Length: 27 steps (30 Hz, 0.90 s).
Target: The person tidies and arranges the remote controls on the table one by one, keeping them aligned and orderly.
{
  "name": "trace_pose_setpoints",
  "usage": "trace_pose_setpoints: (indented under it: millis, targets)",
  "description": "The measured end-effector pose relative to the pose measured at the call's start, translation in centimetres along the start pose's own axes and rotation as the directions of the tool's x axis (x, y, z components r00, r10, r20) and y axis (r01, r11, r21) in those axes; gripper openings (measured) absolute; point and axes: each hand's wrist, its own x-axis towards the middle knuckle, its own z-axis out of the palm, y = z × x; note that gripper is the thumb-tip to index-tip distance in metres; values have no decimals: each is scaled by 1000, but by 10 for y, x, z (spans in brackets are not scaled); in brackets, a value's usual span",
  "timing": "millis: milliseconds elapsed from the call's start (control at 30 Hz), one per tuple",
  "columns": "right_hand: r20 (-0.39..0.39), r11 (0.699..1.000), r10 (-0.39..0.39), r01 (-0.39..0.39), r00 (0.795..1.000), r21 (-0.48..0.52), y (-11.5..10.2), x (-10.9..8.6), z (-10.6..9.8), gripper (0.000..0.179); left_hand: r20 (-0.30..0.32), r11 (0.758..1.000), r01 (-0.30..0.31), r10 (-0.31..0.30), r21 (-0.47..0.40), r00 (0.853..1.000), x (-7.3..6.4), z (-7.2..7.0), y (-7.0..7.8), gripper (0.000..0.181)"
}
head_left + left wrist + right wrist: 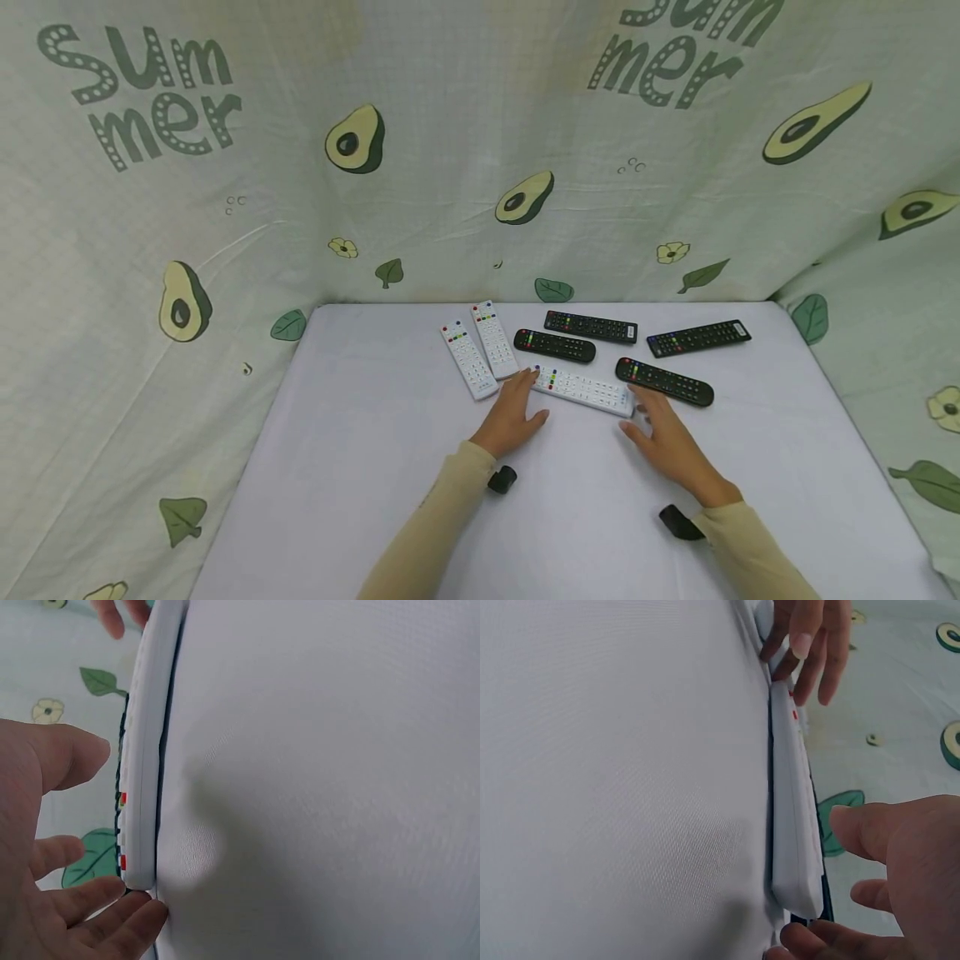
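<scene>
A white remote control (585, 390) with coloured buttons lies face up on the table, between the two hands. My left hand (510, 417) is at its left end, thumb apart, with the fingertips right at the end edge in the left wrist view, where the remote (146, 750) shows side-on. By the other end is my right hand (671, 446), its thumb spread and fingers loosely bent. In the right wrist view those fingertips sit just beyond the near end of the white remote (791, 810). Neither hand has its fingers wrapped around it.
Two more white remotes (470, 360) (495, 340) lie side by side at the left. Behind and to the right are several black remotes (591, 327) (555, 346) (699, 337), one (664, 382) close to the right fingertips. A printed cloth (435, 225) hangs along the table's back edge.
</scene>
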Motion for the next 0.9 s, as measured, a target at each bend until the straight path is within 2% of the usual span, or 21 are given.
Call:
trace_pose_setpoints:
  millis: [233, 433, 633, 800, 900]
  targets:
    - [6, 999, 25, -26, 1000, 33, -4, 5, 0, 70, 6, 999, 45, -45, -21, 999, 3, 7, 2, 73]
    - [4, 999, 45, -45, 999, 20, -3, 10, 2, 73, 8, 994, 93, -93, -56, 996, 6, 9, 6, 70]
    - [-12, 998, 55, -55, 998, 24, -1, 11, 5, 76, -12, 976, 130, -134, -172, 991, 7, 9, 6, 67]
    - [-16, 997, 74, -74, 997, 33, -6, 9, 4, 75, -56, 960, 122, -140, -252, 989, 4, 9, 5, 64]
    - [-19, 995, 84, -83, 996, 51, -11, 4, 3, 73, -92, 942, 107, -143, -319, 985, 1, 6, 5, 60]
